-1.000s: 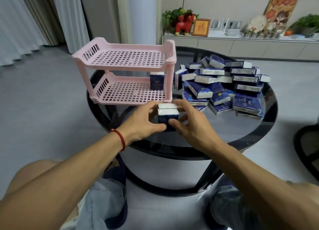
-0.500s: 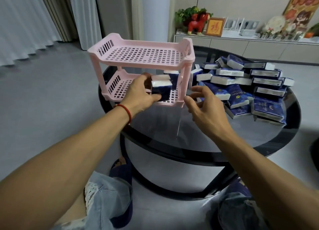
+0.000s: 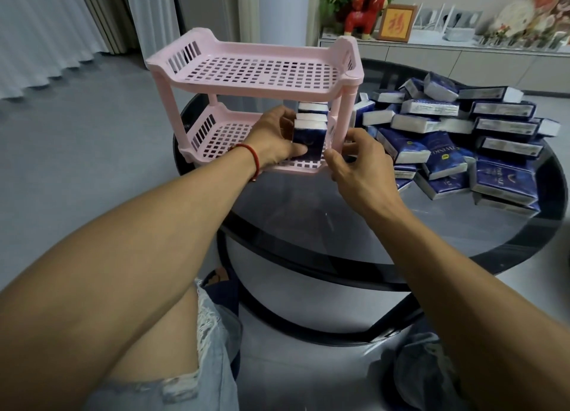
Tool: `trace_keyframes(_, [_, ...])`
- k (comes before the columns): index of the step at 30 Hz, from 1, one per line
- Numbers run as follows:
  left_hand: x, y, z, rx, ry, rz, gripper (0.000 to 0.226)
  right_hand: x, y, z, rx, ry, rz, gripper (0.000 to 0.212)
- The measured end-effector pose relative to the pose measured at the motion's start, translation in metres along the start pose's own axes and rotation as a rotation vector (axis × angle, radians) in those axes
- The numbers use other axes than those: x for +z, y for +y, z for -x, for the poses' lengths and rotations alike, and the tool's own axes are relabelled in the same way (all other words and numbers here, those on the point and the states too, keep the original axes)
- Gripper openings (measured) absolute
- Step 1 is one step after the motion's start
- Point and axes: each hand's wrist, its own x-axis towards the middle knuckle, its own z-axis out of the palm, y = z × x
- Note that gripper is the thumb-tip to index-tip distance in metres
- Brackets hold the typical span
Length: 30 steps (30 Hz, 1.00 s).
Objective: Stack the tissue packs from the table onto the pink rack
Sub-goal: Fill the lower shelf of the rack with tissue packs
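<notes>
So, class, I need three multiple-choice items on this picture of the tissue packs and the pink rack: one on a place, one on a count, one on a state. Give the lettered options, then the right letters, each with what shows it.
1. Where is the tissue pack that the left hand holds?
A. On the rack's top shelf
B. On the rack's bottom shelf
C. On the floor

2. How many shelves does the pink rack have?
A. Two
B. Three
C. Four

3. What is the state of the top shelf?
A. Piled with packs
B. Holding one pack
C. Bare of packs

Answers:
1 B: the pack stands upright on the lower grid near the right front post, another pack behind it.
2 A: one upper and one lower tray on posts.
3 C: only its open grid shows; the loose packs lie on the glass table.
</notes>
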Motion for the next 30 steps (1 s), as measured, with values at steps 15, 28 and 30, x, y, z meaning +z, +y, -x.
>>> trace_keyframes(15, [0.020,0.008,0.004,-0.003,0.108,-0.313,0.067,-0.006,-0.007,0.008,0.011,-0.055,-0.003,0.033])
trace_keyframes(28, [0.024,0.012,0.002,-0.011,0.101,-0.313,0.050,-0.009,-0.003,0.009,0.009,-0.077,0.026,0.042])
trace_keyframes(30, [0.023,0.010,0.001,-0.025,0.075,-0.313,0.047,-0.009,-0.003,0.011,0.019,-0.072,0.023,0.046])
